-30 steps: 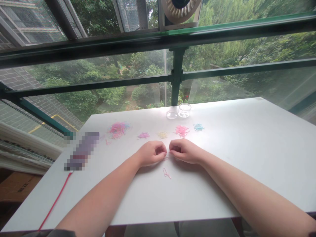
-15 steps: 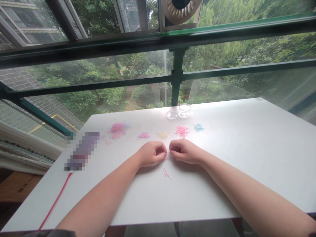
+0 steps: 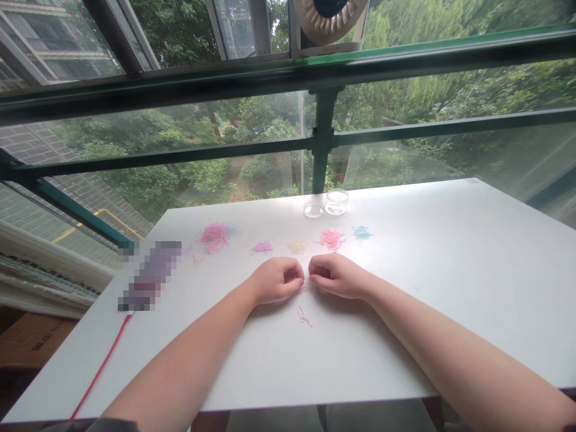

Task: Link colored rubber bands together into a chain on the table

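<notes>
My left hand (image 3: 279, 279) rests low over the white table, its thumb and forefinger pinched together. A thin pink rubber band (image 3: 303, 289) shows at those fingertips. Facing it across a narrow gap, my right hand (image 3: 335, 275) is also closed in a pinch; what it holds is too small to make out. Nearer to me lie loose pink rubber bands (image 3: 304, 316), looped or crossed together. Beyond the hands are small heaps of bands: purple (image 3: 261, 246), yellow (image 3: 297, 246), pink (image 3: 332, 239) and blue (image 3: 362, 232). A larger mixed heap (image 3: 216, 237) lies farther left.
A clear round jar (image 3: 336, 203) stands at the table's far edge, beside its clear lid (image 3: 314, 210). At the left lies a pixelated object (image 3: 150, 277) with a red cord (image 3: 101, 366). A fan (image 3: 332, 21) is by the window, above the green railing (image 3: 270, 75).
</notes>
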The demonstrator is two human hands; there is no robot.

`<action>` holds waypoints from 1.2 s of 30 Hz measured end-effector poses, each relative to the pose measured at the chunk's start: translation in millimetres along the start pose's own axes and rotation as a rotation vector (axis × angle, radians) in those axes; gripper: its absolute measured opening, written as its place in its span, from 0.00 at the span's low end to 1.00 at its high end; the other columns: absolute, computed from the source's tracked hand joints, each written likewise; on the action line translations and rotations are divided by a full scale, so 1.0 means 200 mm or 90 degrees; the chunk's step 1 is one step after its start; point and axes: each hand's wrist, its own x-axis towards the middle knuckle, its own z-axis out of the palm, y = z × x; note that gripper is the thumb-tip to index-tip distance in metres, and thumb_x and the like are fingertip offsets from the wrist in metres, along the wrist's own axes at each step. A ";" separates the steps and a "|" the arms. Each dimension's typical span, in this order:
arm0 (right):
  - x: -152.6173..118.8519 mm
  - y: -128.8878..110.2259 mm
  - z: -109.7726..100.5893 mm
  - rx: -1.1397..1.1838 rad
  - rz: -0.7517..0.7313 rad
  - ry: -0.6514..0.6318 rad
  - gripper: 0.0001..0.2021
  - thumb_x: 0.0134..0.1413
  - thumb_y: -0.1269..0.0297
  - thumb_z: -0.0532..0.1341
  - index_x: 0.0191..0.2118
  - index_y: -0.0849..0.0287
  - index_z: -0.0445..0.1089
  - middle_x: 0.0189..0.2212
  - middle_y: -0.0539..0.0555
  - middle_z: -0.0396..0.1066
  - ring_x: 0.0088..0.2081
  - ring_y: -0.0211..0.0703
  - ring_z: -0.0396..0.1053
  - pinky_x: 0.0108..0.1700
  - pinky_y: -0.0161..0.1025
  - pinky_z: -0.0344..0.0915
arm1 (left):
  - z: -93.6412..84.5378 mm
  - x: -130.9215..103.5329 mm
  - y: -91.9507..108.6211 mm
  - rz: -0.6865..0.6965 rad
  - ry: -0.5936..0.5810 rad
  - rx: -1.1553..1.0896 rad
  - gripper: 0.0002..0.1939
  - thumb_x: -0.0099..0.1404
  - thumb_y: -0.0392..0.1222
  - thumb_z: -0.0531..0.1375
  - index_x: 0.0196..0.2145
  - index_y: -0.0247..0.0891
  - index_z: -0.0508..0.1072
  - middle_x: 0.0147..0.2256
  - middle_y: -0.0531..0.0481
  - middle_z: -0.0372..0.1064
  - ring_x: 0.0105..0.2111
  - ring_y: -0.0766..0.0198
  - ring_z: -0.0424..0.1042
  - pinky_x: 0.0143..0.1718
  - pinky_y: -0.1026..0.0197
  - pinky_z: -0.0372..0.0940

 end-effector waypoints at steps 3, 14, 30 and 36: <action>0.00 0.00 0.00 -0.003 -0.002 0.003 0.03 0.46 0.71 0.53 0.27 0.60 0.63 0.21 0.47 0.61 0.23 0.32 0.55 0.26 0.30 0.53 | 0.00 0.00 0.00 0.001 0.001 -0.003 0.05 0.54 0.38 0.55 0.27 0.36 0.70 0.24 0.52 0.66 0.24 0.70 0.62 0.26 0.67 0.57; 0.00 0.00 0.00 -0.004 0.001 -0.001 0.03 0.47 0.72 0.53 0.27 0.60 0.63 0.20 0.47 0.61 0.23 0.31 0.55 0.26 0.30 0.53 | 0.00 0.00 0.00 -0.002 -0.003 -0.007 0.05 0.54 0.38 0.54 0.28 0.36 0.70 0.25 0.52 0.67 0.24 0.70 0.62 0.26 0.67 0.57; 0.00 0.00 0.00 0.002 0.003 -0.004 0.04 0.47 0.71 0.53 0.27 0.60 0.64 0.21 0.47 0.61 0.23 0.32 0.55 0.26 0.31 0.53 | 0.00 0.00 0.01 -0.006 0.002 -0.004 0.05 0.54 0.38 0.55 0.27 0.36 0.70 0.24 0.52 0.67 0.24 0.69 0.62 0.26 0.67 0.57; 0.00 0.00 0.00 0.000 0.006 -0.003 0.03 0.47 0.71 0.53 0.27 0.60 0.63 0.20 0.47 0.61 0.23 0.32 0.55 0.26 0.31 0.53 | 0.00 0.00 0.00 -0.003 -0.002 0.001 0.05 0.55 0.38 0.54 0.28 0.36 0.70 0.24 0.52 0.66 0.24 0.70 0.62 0.26 0.67 0.57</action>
